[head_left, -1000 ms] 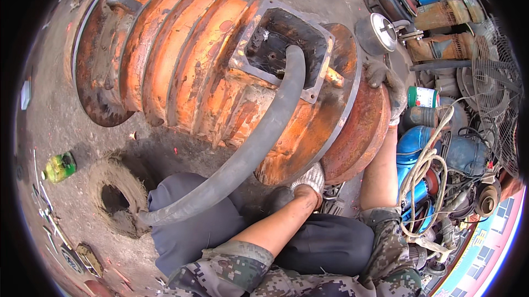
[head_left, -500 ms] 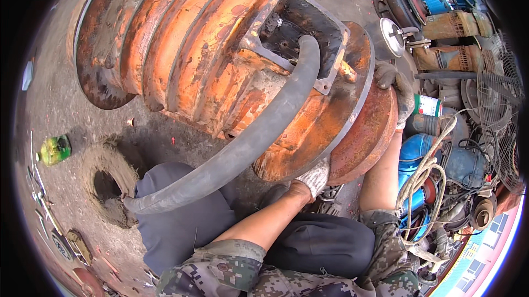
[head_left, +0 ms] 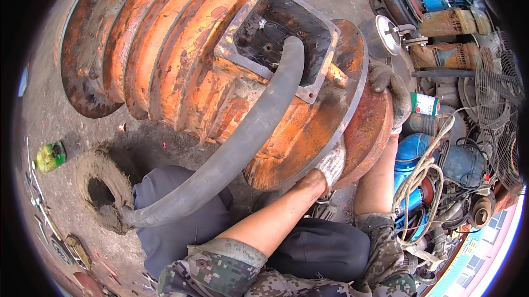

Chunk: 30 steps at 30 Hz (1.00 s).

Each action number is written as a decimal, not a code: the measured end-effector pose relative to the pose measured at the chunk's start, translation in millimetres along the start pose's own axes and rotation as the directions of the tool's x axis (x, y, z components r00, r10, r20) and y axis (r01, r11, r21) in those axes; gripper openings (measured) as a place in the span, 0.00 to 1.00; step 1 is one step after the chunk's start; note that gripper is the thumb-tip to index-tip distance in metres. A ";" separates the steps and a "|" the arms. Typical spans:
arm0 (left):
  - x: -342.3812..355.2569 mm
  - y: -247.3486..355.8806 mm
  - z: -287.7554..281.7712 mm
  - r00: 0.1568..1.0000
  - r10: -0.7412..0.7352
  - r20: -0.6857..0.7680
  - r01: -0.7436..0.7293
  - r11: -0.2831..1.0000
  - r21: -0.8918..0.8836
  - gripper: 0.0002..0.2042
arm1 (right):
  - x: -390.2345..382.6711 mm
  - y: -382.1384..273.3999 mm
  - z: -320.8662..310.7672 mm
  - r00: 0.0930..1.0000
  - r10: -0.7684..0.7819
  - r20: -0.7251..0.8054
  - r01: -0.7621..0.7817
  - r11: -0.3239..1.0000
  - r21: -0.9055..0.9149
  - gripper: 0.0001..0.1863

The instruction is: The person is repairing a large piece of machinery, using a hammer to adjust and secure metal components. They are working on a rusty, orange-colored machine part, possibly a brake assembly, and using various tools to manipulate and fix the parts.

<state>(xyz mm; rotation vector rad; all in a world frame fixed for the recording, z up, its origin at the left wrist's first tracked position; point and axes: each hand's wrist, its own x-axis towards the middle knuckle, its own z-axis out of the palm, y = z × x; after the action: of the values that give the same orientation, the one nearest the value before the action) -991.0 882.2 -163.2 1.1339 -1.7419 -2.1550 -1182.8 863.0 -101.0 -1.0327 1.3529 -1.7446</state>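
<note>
A large ribbed motor housing (head_left: pixel 184 65), orange and rusty, lies on its side in front of me, its square terminal box (head_left: pixel 270 32) open on top. At its right end, beside the wide flange (head_left: pixel 308 151), is a rusty round end cover (head_left: pixel 368 140). My left hand (head_left: pixel 332 166), in a whitish glove, reaches between flange and cover against the cover's near edge, its fingertips hidden. My right hand (head_left: pixel 395 95), in a dirty grey glove, is closed over the cover's far right rim. A thick grey hose (head_left: pixel 237 145) curves from the box toward my left knee.
A mud-coated ring (head_left: pixel 104 189) stands left of my knee, near a green-yellow jug (head_left: pixel 49 156) and hand tools on the ground. Along the right lie blue pumps (head_left: pixel 410 156), a coiled rope (head_left: pixel 421 178), a wire fan guard (head_left: pixel 498 98) and a round lamp (head_left: pixel 388 35).
My left hand has pushed further up between the flange and the end cover. My right hand keeps its place on the rim. The whole view has shifted slightly.
</note>
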 end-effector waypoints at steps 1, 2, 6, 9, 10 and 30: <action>-6.1 0.9 -0.3 0.998 0.027 0.050 -0.036 0.980 0.197 0.29 | 2.0 2.0 -3.6 1.000 -0.013 0.015 0.014 0.999 -0.036 0.21; -16.3 10.0 -8.1 0.994 0.042 0.099 -0.077 0.918 0.388 0.28 | 2.7 4.3 -7.6 0.999 -0.025 0.028 0.026 0.998 -0.049 0.21; -42.4 25.6 -21.4 0.962 0.097 0.256 -0.263 0.586 0.766 0.25 | 2.1 2.8 -22.3 0.999 -0.035 0.037 0.038 0.997 -0.069 0.22; -45.6 0.0 -10.6 0.953 0.240 0.183 -0.272 0.420 0.866 0.24 | 3.8 -2.0 -6.8 1.000 -0.005 0.018 0.006 0.998 -0.059 0.22; -45.9 -11.4 -4.4 0.946 0.283 0.156 -0.243 0.307 0.920 0.24 | 4.0 -3.8 0.2 1.000 -0.002 0.011 0.002 0.998 -0.065 0.22; -60.9 -10.8 -31.8 0.946 0.324 -0.031 -0.321 0.945 0.067 0.45 | 2.3 -1.6 -13.8 0.992 -0.122 0.019 0.123 0.969 -0.215 0.22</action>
<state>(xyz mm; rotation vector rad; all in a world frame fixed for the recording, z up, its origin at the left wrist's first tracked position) -924.6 894.0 -146.3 0.8281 -1.8372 -1.8824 -1196.2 867.2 -100.9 -1.2634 1.5296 -1.7076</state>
